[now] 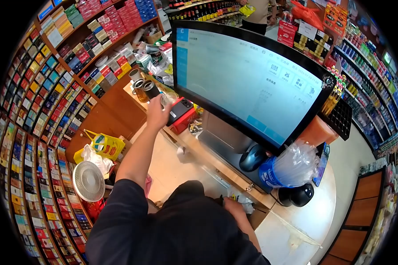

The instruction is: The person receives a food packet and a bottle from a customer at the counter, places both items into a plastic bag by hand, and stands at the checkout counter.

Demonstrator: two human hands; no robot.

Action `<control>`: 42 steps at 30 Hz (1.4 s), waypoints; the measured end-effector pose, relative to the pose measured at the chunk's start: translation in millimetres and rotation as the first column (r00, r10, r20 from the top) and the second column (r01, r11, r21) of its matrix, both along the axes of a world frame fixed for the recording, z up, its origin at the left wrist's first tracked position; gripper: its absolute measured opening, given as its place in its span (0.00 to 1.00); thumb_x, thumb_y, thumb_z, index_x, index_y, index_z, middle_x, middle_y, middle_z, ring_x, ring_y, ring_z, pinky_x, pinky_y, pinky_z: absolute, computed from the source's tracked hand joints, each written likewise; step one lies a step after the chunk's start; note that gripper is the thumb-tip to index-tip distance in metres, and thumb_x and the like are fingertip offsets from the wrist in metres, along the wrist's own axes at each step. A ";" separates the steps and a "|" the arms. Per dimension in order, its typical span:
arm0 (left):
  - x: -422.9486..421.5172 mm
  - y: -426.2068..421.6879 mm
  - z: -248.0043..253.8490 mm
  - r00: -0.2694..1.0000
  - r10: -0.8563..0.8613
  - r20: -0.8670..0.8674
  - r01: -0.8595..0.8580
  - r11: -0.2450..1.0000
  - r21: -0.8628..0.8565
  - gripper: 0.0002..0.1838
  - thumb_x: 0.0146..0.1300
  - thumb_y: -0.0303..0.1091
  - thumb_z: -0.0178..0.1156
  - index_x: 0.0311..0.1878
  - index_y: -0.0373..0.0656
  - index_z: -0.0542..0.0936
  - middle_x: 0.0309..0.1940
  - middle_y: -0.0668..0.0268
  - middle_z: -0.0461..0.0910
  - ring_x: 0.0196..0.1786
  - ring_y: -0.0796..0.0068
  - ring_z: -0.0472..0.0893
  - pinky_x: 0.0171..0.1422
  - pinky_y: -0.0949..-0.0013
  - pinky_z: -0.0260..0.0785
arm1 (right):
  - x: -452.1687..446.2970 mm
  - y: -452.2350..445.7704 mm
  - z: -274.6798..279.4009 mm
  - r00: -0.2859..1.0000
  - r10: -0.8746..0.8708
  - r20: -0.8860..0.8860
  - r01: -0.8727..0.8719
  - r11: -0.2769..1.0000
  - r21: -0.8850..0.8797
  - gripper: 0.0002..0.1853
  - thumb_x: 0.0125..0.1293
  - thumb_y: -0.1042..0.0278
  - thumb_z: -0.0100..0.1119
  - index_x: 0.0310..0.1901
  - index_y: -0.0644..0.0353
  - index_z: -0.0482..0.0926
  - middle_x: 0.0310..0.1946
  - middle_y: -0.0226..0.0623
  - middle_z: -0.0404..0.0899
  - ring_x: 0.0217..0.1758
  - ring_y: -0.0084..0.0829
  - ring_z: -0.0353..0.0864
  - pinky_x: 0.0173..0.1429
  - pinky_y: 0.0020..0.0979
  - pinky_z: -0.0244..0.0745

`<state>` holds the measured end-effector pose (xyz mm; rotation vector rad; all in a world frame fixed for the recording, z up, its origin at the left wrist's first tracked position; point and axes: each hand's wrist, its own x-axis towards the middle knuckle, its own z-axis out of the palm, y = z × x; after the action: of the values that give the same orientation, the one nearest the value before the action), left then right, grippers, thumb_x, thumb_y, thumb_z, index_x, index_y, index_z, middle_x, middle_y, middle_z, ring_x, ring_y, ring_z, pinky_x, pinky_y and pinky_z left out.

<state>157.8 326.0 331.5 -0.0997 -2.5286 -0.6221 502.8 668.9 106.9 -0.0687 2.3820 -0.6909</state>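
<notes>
My left hand (158,113) reaches to the back left of the counter, its fingers closed round the lower part of a black cup (151,89) with a shiny rim. Touching or close beside that cup is a glass tumbler (140,91) of amber liquid. A dark phone (180,109) lies on a red box (183,123) just right of the hand. Low by my body, my right hand (232,207) is beside the counter's front edge, near a crumpled plastic bag (243,202). Its fingers are mostly hidden.
A large monitor (243,84) stands on the counter (292,229), with a black mouse (253,157) and a blue tub of clear plastic (272,173) below it. A white fan (89,181) and yellow bag (106,145) are at left. Packed shelves (35,97) surround me; another person (257,15) stands beyond.
</notes>
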 end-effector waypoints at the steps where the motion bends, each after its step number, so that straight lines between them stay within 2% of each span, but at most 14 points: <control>1: 6.6 -15.1 -2.4 0.999 0.023 -0.048 -0.018 0.993 0.115 0.34 0.70 0.56 0.63 0.67 0.37 0.74 0.60 0.48 0.77 0.63 0.47 0.76 0.68 0.52 0.67 | 1.3 -0.5 7.2 0.999 -0.016 0.034 0.016 1.000 -0.008 0.27 0.67 0.47 0.61 0.62 0.54 0.77 0.62 0.51 0.78 0.63 0.53 0.80 0.64 0.49 0.78; 3: -18.4 -76.4 -85.5 0.991 0.083 -0.105 -0.027 0.891 0.454 0.28 0.74 0.55 0.59 0.59 0.38 0.78 0.55 0.50 0.78 0.49 0.58 0.80 0.55 0.58 0.73 | -7.8 -3.0 43.4 0.995 -0.046 0.093 0.048 0.999 -0.020 0.31 0.67 0.50 0.59 0.69 0.53 0.73 0.65 0.52 0.77 0.65 0.55 0.78 0.66 0.48 0.75; 5: 13.6 -77.5 -78.9 0.959 0.012 0.283 -0.263 0.403 0.877 0.25 0.76 0.56 0.55 0.52 0.39 0.80 0.52 0.54 0.78 0.37 0.70 0.77 0.39 0.67 0.71 | -1.7 -1.5 31.8 0.989 -0.140 0.044 0.141 0.990 -0.020 0.27 0.71 0.54 0.55 0.68 0.54 0.74 0.65 0.53 0.76 0.65 0.55 0.78 0.67 0.47 0.75; 8: 42.0 -32.1 -61.3 0.932 0.049 0.359 -0.362 0.086 0.928 0.35 0.75 0.67 0.49 0.59 0.38 0.74 0.29 0.67 0.72 0.26 0.77 0.71 0.29 0.73 0.66 | 1.9 1.1 23.0 0.972 -0.236 0.016 0.237 0.971 -0.040 0.23 0.73 0.56 0.52 0.65 0.56 0.77 0.62 0.56 0.78 0.63 0.57 0.79 0.67 0.46 0.75; 12: 3.7 -20.0 -109.4 0.894 -0.133 0.428 -0.360 0.356 0.862 0.37 0.70 0.58 0.62 0.65 0.32 0.68 0.47 0.54 0.80 0.33 0.70 0.77 0.31 0.67 0.69 | 15.9 -3.3 15.9 0.953 -0.304 -0.006 0.301 0.946 -0.122 0.20 0.74 0.61 0.53 0.61 0.60 0.79 0.56 0.58 0.82 0.60 0.57 0.81 0.64 0.42 0.76; 15: -5.4 4.2 -102.5 0.874 -0.123 0.470 -0.380 0.429 0.820 0.37 0.68 0.49 0.67 0.67 0.31 0.68 0.57 0.46 0.78 0.56 0.55 0.81 0.63 0.59 0.72 | 37.0 -8.9 -24.2 0.904 -0.426 -0.039 0.415 0.895 -0.163 0.19 0.73 0.64 0.57 0.61 0.65 0.79 0.55 0.56 0.84 0.60 0.51 0.83 0.63 0.39 0.77; 18: 0.3 17.3 -79.4 0.866 -0.024 0.500 -0.413 0.530 0.741 0.36 0.69 0.48 0.66 0.68 0.29 0.66 0.63 0.42 0.73 0.65 0.51 0.76 0.71 0.57 0.66 | 61.9 -28.4 -35.1 0.827 -0.562 0.003 0.551 0.810 -0.200 0.20 0.73 0.64 0.61 0.61 0.67 0.79 0.56 0.53 0.85 0.60 0.45 0.84 0.63 0.36 0.77; 26: -4.4 9.1 -78.1 0.895 -0.061 0.441 -0.371 0.445 0.815 0.37 0.74 0.59 0.56 0.58 0.24 0.74 0.53 0.47 0.80 0.57 0.55 0.80 0.67 0.59 0.69 | 121.1 -125.9 -9.3 0.587 -0.784 0.199 0.806 0.546 -0.228 0.26 0.70 0.55 0.66 0.62 0.65 0.79 0.55 0.54 0.85 0.60 0.50 0.85 0.64 0.41 0.78; 27: -15.8 -9.7 -103.2 0.872 -0.273 0.406 -0.322 0.305 0.896 0.33 0.78 0.56 0.51 0.55 0.26 0.77 0.48 0.52 0.82 0.54 0.57 0.81 0.63 0.59 0.71 | 125.3 -136.1 -8.4 0.556 -0.804 0.210 0.831 0.528 -0.176 0.26 0.70 0.56 0.66 0.62 0.65 0.79 0.55 0.54 0.85 0.61 0.50 0.85 0.65 0.41 0.78; 32: 18.5 -52.9 -191.2 0.934 -0.254 0.252 -0.221 0.143 0.965 0.26 0.80 0.54 0.46 0.52 0.37 0.80 0.42 0.63 0.82 0.44 0.70 0.78 0.48 0.64 0.71 | 141.2 -176.9 36.7 0.504 -0.854 0.129 0.862 0.506 -0.024 0.28 0.70 0.54 0.68 0.63 0.65 0.78 0.57 0.54 0.84 0.63 0.50 0.83 0.66 0.42 0.77; 35: 80.3 -73.2 -200.6 0.710 -0.469 0.525 -0.283 0.493 0.823 0.19 0.79 0.47 0.52 0.47 0.40 0.80 0.42 0.66 0.80 0.43 0.74 0.78 0.44 0.69 0.69 | 149.3 -186.8 52.5 0.478 -0.874 0.084 0.877 0.480 0.011 0.25 0.68 0.54 0.69 0.62 0.59 0.80 0.57 0.51 0.84 0.62 0.52 0.83 0.64 0.43 0.77; 37: 117.3 -71.9 -205.7 0.654 -0.661 0.369 0.274 0.661 0.698 0.11 0.73 0.39 0.62 0.44 0.39 0.80 0.41 0.65 0.79 0.42 0.72 0.78 0.42 0.70 0.69 | 150.8 -185.9 61.1 0.508 -0.861 0.014 0.861 0.508 0.026 0.25 0.67 0.54 0.69 0.61 0.57 0.81 0.56 0.50 0.83 0.61 0.52 0.82 0.64 0.43 0.77; 40: 143.8 -41.0 -137.3 0.434 -0.891 0.134 0.842 0.454 0.292 0.16 0.56 0.32 0.72 0.46 0.40 0.81 0.45 0.54 0.77 0.50 0.51 0.77 0.56 0.56 0.71 | 139.6 -175.5 101.6 0.347 -0.912 -0.217 0.923 0.373 -0.090 0.19 0.66 0.55 0.69 0.54 0.54 0.84 0.50 0.45 0.85 0.55 0.48 0.85 0.58 0.42 0.80; 42: 142.7 -16.1 -105.0 0.428 -0.894 0.136 0.886 0.444 0.133 0.19 0.54 0.32 0.72 0.49 0.40 0.80 0.48 0.53 0.77 0.54 0.48 0.75 0.60 0.52 0.69 | 139.9 -153.6 117.2 0.252 -0.843 -0.475 0.916 0.366 -0.162 0.15 0.65 0.57 0.68 0.49 0.54 0.85 0.45 0.43 0.85 0.51 0.47 0.85 0.55 0.42 0.80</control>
<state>300.5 309.9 226.5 -1.5462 -2.4603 -1.1096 642.7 515.3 224.1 1.5103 2.8206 -1.0709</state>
